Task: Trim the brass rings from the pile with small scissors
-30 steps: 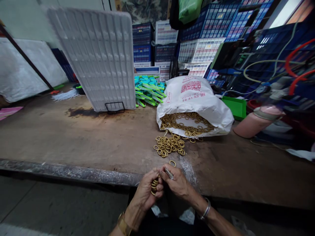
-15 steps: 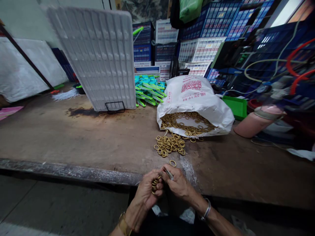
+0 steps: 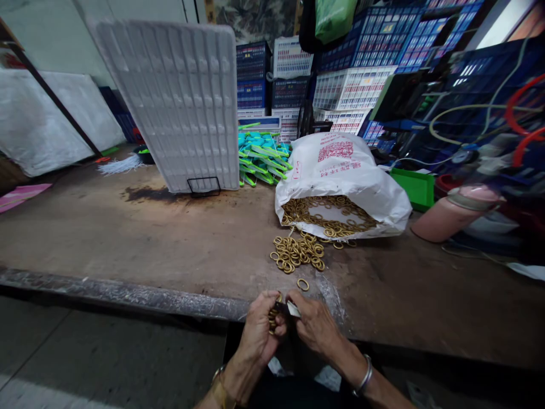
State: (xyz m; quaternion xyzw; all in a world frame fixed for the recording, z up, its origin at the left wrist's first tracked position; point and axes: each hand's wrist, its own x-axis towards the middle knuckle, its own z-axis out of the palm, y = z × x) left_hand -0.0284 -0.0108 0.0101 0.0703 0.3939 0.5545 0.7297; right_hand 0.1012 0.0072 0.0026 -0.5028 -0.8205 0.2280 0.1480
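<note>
My left hand (image 3: 259,332) is closed round a small stack of brass rings (image 3: 273,318) at the table's near edge. My right hand (image 3: 317,329) is closed too, pinching a small flat silvery piece (image 3: 293,308) against those rings. One loose ring (image 3: 303,284) lies on the table just beyond my fingers. Farther out is a heap of brass rings (image 3: 299,254), spilled from a white sack (image 3: 340,170) lying on its side with more rings in its mouth.
A white moulded tray (image 3: 179,102) leans upright at the back of the worn wooden table (image 3: 149,238). Green and teal plastic parts (image 3: 261,159) lie behind the sack. Stacked blue and white crates (image 3: 340,74) fill the background, with a green bin (image 3: 415,187) and hoses at right.
The view has shifted slightly, so everything sits a little lower and to the right. My hands stay together at the table edge, fingers working the rings; nothing was picked up or put down.
</note>
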